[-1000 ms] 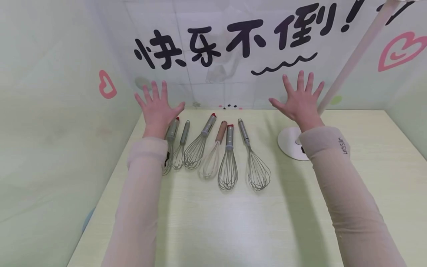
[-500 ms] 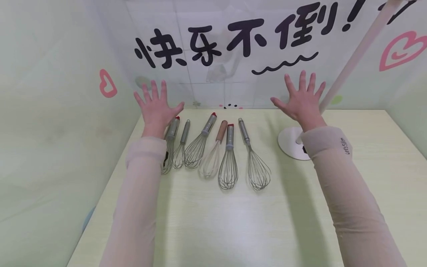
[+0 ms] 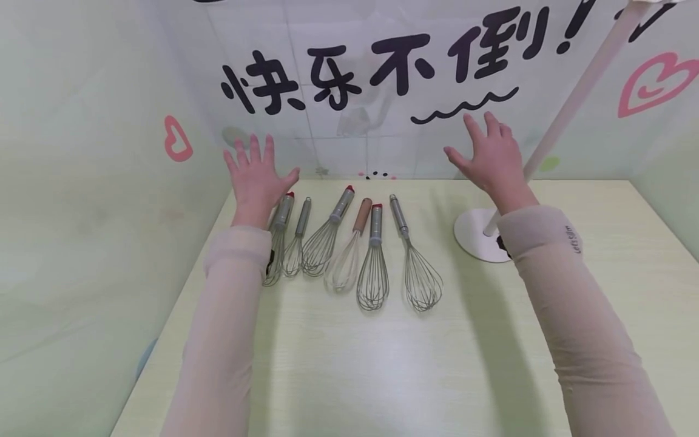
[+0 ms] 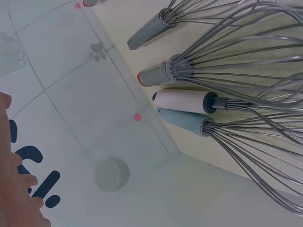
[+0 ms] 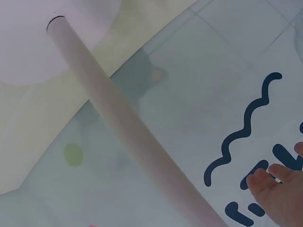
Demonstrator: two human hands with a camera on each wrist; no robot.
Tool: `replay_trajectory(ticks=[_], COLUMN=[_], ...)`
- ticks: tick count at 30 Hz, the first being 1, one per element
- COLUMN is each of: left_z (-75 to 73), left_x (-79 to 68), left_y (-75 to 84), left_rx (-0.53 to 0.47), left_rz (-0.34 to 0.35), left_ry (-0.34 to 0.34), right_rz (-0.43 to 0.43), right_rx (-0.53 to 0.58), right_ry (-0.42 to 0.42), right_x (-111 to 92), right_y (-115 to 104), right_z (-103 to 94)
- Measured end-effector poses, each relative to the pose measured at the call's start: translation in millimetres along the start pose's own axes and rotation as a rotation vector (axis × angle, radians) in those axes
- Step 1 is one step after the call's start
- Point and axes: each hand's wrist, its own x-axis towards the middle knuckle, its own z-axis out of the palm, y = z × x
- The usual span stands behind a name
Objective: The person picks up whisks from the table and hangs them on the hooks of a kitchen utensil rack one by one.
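Observation:
My left hand (image 3: 255, 185) is held up with its fingers spread, above the handle end of a row of several wire whisks. Nearest to it is a grey-handled whisk (image 3: 283, 212) with a red tip. In the left wrist view, a pale-handled whisk (image 4: 182, 100) and a blue-handled whisk (image 4: 182, 120) lie side by side; my left arm hides them in the head view. A wooden-handled whisk (image 3: 363, 215) lies mid-row, and a large metal whisk (image 3: 401, 218) ends it on the right. My right hand (image 3: 494, 162), holding nothing, is raised beside a white pole (image 3: 579, 100), fingers slightly bent.
The pole rises from a round white base (image 3: 474, 233) on the pale wooden table (image 3: 360, 364). Behind stands a wall sheet (image 3: 371, 121) with black lettering and pink hearts. Another pale curtain-like wall (image 3: 82, 243) borders the left side.
My right hand has turned and its fingers have drawn closer together and bent a little. My left hand has stayed almost still, and the whisks have not moved.

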Motion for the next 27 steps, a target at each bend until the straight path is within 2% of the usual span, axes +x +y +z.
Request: replay_trajectory(ticks=[4, 9, 14, 19, 27], left_z=[1.1, 3.8, 7.2, 7.7, 10.1], left_x=[-0.2, -0.1, -2.7, -8.2, -14.7], left_y=[4.8, 14.1, 26.3, 41.6, 70.2], left_rx=[-0.014, -0.073, -0.151, -0.205, -0.305], left_rz=[0.015, 0.054, 0.104, 0.126, 0.137], left_ry=[0.025, 0.067, 0.159, 0.222, 0.235], right_rz=[-0.024, -0.072, -0.107, -0.095, -0.009], right_rx=[0.125, 0.226, 0.352, 0.485, 0.682], right_ry=[0.091, 0.220, 0.352, 0.462, 0.529], right_x=[-3, -9, -17, -25, -35], right_y=[-8, -18, -26, -30, -20], right_z=[-8.5, -19.7, -32.8, -50.6, -76.7])
